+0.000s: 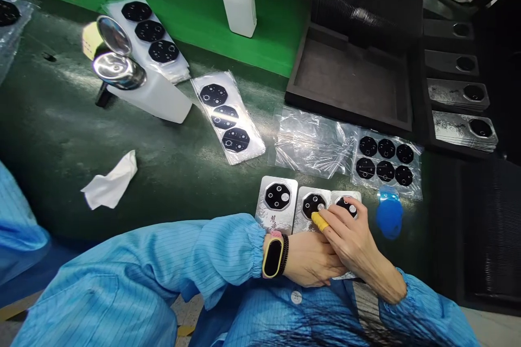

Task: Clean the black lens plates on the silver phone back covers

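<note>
Silver it is, three plates in a row on the dark green counter point(183, 195), and all the action sits at the right end! Right plate point(344, 195) lies straight beneath the fingers of the right hand point(353, 236), its black octagon peeping out between them, its long axis running from the chest out towards the far side, while those fingers come in slantwise, pointing away and to the left. Parted and slightly bent, that's the right set; whether they pinch anything or merely press, you cannot tell from up here. One finger, wrapped in yellow, reaches across to the middle plate point(311, 203), by the lower edge of its octagon. And the left hand point(311, 260), wristband point(273, 256) and all? It comes across low from the left, tucked partly under the right, its fingertips hidden, so no telling what they hold. Nearer to the right plate's octagon, clearly, is the right hand. Left plate point(278, 198) lies just beside the middle one, its octagon uncovered, and out to the right of both hands sits a blue object point(389, 219), well clear of the fingers
</note>
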Demonstrator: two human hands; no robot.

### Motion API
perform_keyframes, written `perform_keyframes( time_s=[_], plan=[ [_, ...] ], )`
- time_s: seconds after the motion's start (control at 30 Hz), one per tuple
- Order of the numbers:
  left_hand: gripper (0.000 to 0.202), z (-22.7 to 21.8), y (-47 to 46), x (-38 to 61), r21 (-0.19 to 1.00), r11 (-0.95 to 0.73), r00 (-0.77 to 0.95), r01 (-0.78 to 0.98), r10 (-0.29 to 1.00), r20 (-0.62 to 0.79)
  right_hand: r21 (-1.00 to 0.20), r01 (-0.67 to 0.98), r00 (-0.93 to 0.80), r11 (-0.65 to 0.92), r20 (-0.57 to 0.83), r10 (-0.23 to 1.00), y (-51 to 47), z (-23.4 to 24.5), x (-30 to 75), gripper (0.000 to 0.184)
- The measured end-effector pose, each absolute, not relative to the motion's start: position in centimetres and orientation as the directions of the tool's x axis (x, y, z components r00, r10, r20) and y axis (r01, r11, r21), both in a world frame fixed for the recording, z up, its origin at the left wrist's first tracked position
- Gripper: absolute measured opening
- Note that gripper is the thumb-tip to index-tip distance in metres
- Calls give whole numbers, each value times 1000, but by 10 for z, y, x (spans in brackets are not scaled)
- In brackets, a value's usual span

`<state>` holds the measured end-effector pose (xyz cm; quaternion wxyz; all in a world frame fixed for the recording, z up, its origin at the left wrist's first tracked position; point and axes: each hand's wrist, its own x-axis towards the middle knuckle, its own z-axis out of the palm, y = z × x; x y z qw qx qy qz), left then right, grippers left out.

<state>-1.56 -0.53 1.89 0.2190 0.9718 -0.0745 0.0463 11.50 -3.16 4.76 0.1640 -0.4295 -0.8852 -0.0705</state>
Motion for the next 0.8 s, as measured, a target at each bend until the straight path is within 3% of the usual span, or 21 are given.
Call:
perform_keyframes(
  time_s=[0.1, 0.33, 0.57, 0.8],
  plan=[
    [29, 19, -5, -15, 424, -887, 983, -182, -150, 109, -11, 787, -572, 617, 363, 736, -31, 48, 114, 39],
    [32, 16, -5, -15, 383, -901, 966, -206, -125, 227, -4, 773, -584, 634, 384, 715, -26, 49, 112, 41],
    [44, 13, -4, -17, 324, -918, 959, -229, -155, 239, -153, 862, -375, 484, 453, 809, -31, 57, 127, 25],
    [40, 8, -5, -21, 266, -939, 951, -218, -142, 275, -176, 881, -329, 439, 439, 836, -32, 57, 131, 12]
  ],
)
